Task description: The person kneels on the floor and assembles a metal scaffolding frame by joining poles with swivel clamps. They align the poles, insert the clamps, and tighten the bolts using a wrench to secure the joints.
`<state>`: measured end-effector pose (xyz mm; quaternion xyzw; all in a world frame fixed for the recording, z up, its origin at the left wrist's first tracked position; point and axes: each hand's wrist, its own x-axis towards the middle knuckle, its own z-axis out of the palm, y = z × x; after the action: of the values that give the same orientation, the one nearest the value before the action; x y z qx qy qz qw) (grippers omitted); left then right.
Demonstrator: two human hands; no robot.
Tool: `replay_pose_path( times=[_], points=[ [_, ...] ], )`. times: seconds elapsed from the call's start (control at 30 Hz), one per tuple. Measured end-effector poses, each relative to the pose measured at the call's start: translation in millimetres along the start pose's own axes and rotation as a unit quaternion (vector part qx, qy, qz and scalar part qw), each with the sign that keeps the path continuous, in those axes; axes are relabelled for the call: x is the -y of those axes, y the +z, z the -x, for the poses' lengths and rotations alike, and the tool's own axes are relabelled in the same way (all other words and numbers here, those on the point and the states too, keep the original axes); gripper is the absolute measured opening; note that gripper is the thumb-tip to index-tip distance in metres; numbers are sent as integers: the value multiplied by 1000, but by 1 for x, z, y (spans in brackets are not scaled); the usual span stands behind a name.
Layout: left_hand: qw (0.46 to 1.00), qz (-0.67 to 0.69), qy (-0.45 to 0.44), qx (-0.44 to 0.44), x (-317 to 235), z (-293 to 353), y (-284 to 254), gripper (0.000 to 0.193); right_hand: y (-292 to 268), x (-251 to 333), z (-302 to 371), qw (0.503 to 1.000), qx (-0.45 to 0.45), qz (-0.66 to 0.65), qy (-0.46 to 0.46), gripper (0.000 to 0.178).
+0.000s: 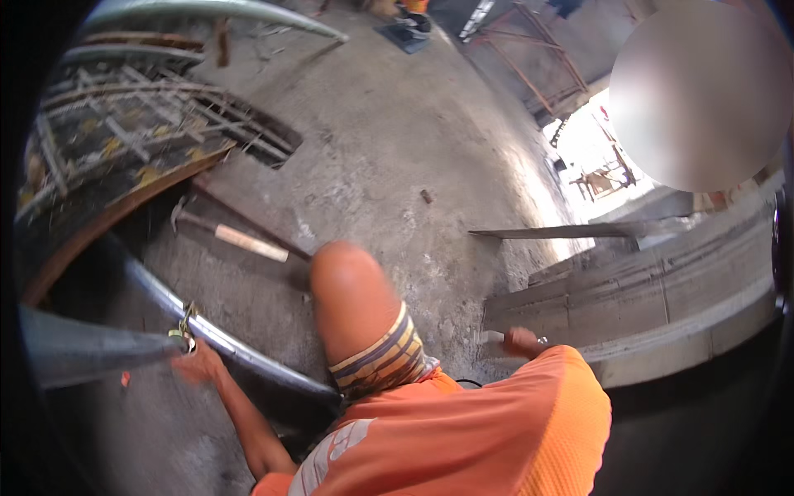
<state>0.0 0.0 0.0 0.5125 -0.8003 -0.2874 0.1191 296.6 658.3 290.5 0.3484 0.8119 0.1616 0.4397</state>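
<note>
My left hand (199,364), somewhat blurred, is closed at the end of a thick grey metal pole (99,347), where the pole meets a thin shiny metal tube (240,351). A small clamp or wire tie (188,318) sits at that joint. My right hand (521,341) is a fist low beside the grey concrete ledge (637,306). A short pale grey end (492,337) shows at its fingers; what it belongs to I cannot make out. Between my hands is my bent knee (351,281). A hammer (248,241) with a pale wooden handle lies left of the knee.
A rebar grid (132,116) with a wooden edge board (124,194) lies at the upper left. Another metal pipe (240,10) crosses above it. A plank (571,231) juts from the right over the rough concrete floor (372,149). A metal frame (538,58) stands farther back.
</note>
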Motion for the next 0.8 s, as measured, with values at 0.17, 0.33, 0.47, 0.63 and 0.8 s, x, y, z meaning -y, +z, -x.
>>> replay_pose_path(
  times=[0.17, 0.33, 0.47, 0.63, 0.8],
  points=[
    [996, 6, 62, -62, 32, -3, 20, 77, -227, 171, -33, 768, -488, -335, -246, 49],
    [996, 86, -3, 31, 6, -1, 1, 76, -395, 373, 108, 655, -416, -233, -587, 36],
    [998, 59, 8, 12, -5, -4, 1, 82, -349, 525, 112, 646, -200, -232, -699, 27],
    [996, 82, 31, -5, -10, 2, -5, 85, -243, 654, 100, 785, 128, -405, -451, 50],
    [993, 112, -12, 19, -21, 4, -17, 83, -219, 704, 100, 807, 234, -328, -432, 47]
  ],
)
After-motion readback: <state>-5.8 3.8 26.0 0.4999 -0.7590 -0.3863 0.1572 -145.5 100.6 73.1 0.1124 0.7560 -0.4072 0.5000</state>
